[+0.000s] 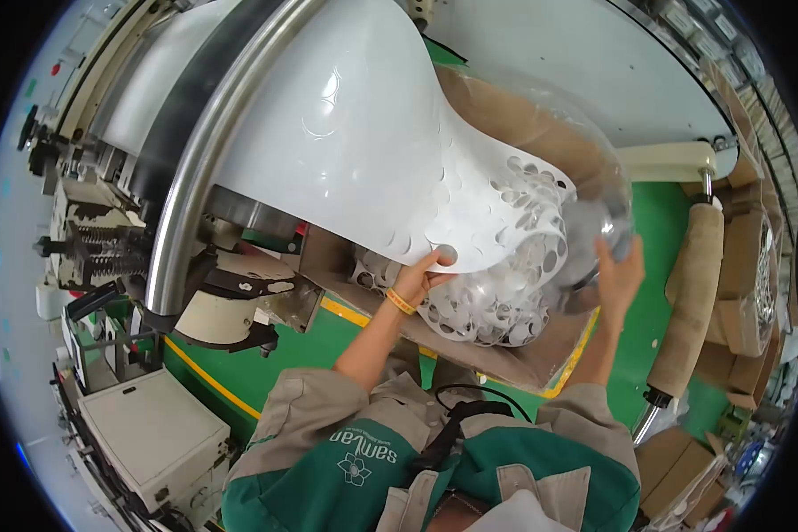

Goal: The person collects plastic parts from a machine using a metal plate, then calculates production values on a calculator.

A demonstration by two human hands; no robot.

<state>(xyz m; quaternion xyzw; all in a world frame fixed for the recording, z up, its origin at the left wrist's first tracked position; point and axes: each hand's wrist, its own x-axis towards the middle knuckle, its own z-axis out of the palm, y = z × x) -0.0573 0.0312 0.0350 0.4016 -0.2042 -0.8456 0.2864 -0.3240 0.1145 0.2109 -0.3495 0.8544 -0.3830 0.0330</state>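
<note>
A wide white plastic sheet (346,133) hangs down from the machine's roller, with round punched holes toward its lower end. My left hand (417,279) is closed on the sheet's near edge, thumb beside one hole. My right hand (622,275) is at the right side, fingers curled against blurred clear plastic (594,244) that looks like a bag liner. Between the hands, a crumpled heap of hole-punched white sheet (492,306) fills a cardboard box (528,368) lined with clear plastic.
A curved metal roller (186,195) and machine parts stand at the left. A cloth-wrapped roller (692,301) hangs on an arm at the right. Below left is a beige cabinet (155,434). Cardboard boxes (674,470) sit at the right, over a green floor (315,350) with yellow lines.
</note>
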